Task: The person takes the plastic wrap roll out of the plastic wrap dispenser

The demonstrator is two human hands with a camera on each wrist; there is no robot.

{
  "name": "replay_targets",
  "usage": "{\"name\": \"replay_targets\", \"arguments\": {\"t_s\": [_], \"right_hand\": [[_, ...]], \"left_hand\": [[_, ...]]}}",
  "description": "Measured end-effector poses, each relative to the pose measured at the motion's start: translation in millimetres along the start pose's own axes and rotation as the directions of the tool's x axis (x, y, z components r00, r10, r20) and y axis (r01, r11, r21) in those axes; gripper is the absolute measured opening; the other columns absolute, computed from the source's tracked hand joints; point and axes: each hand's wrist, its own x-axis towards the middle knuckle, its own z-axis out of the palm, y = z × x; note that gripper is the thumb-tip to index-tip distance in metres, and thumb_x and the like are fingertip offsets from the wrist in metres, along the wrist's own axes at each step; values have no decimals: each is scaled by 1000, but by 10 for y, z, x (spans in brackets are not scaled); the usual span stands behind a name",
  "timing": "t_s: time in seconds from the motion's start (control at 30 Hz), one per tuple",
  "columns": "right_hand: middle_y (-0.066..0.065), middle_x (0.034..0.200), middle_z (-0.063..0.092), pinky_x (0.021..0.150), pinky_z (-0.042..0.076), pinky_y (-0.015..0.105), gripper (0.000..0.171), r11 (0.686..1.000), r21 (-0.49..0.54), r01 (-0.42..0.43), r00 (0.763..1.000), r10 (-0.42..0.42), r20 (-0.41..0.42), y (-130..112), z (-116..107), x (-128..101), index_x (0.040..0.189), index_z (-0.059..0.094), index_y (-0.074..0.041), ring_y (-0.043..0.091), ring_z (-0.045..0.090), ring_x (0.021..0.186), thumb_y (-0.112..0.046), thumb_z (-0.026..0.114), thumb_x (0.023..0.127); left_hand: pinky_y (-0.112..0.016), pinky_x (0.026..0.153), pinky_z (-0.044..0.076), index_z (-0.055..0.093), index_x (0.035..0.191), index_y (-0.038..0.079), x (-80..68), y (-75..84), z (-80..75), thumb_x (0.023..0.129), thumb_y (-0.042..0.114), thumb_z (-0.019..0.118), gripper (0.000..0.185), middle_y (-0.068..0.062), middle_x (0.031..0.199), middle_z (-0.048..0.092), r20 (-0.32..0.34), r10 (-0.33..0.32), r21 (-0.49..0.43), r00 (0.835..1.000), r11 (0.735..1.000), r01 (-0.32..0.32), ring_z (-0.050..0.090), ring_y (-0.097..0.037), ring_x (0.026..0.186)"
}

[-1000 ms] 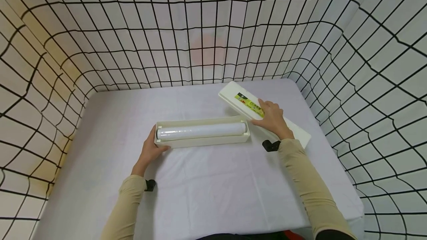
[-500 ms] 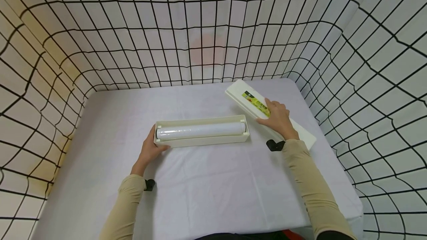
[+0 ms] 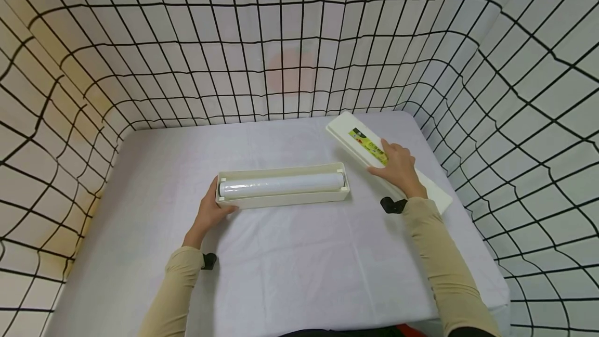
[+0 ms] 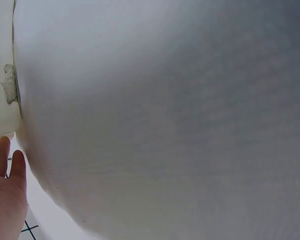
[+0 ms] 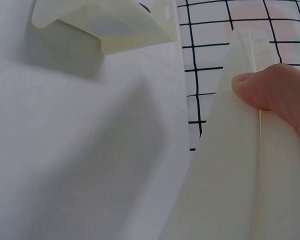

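Note:
A long cream box (image 3: 281, 201) lies open mid-table with a roll of clear film (image 3: 281, 183) inside. My left hand (image 3: 212, 212) cups its left end, thumb on the front wall; the left wrist view shows only its fingers (image 4: 5, 185) beside the box corner (image 4: 0, 60). The box's cream lid (image 3: 346, 128), with a yellow-green label, lies slanted at the back right. My right hand (image 3: 399, 166) holds the lid near its middle, fingers on top. In the right wrist view the thumb (image 5: 270, 87) presses the lid's edge (image 5: 225, 175), with the box end (image 5: 105, 25) beyond.
The table (image 3: 290, 269) is covered with a white cloth. White sheets with a black grid (image 3: 281, 56) wall it in at the back, left and right. The lid's near end reaches close to the right edge.
My right hand has moved the lid to the right, farther from the box. The left hand and the box have stayed put.

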Motion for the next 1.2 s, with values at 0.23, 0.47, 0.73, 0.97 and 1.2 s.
{"name": "replay_targets", "arguments": {"t_s": [0.23,0.47,0.73,0.97,1.2], "right_hand": [[31,137,41,81,33,58,92,1000,-4,-3,1000,3,-5,62,8,-16,146,28,-3,49,42,113,-42,71,75],[32,138,40,81,32,57,92,1000,5,-24,1000,24,11,109,-18,-58,148,25,-4,49,41,114,-42,70,77],[33,138,39,80,33,59,93,999,-12,-47,999,48,13,230,-37,-86,148,23,-1,51,41,115,-43,69,78],[34,138,39,81,33,61,92,998,-28,-61,998,62,8,304,-45,-114,147,23,-1,52,42,114,-42,69,78],[35,137,38,82,33,62,94,996,-24,-91,996,91,3,356,-53,-154,148,21,-1,53,41,114,-43,68,78]], "left_hand": [[-56,114,23,8,152,14,-6,6,2,71,1,76,106,-19,149,33,0,-2,-6,1000,1000,2,33,-39,136],[-56,113,25,9,152,14,0,-7,10,71,1,76,105,-19,148,35,-2,8,-4,1000,1000,-8,34,-38,135],[-57,112,26,8,152,16,-4,8,14,72,2,76,106,-19,148,34,3,0,0,1000,1000,0,34,-39,135],[-57,113,26,9,152,15,-20,20,18,71,1,76,106,-19,148,35,-8,4,-21,1000,1000,-4,34,-39,135],[-56,112,27,10,152,15,-19,17,18,70,1,76,106,-19,147,36,-10,27,-31,1000,999,-27,35,-39,134]]}}
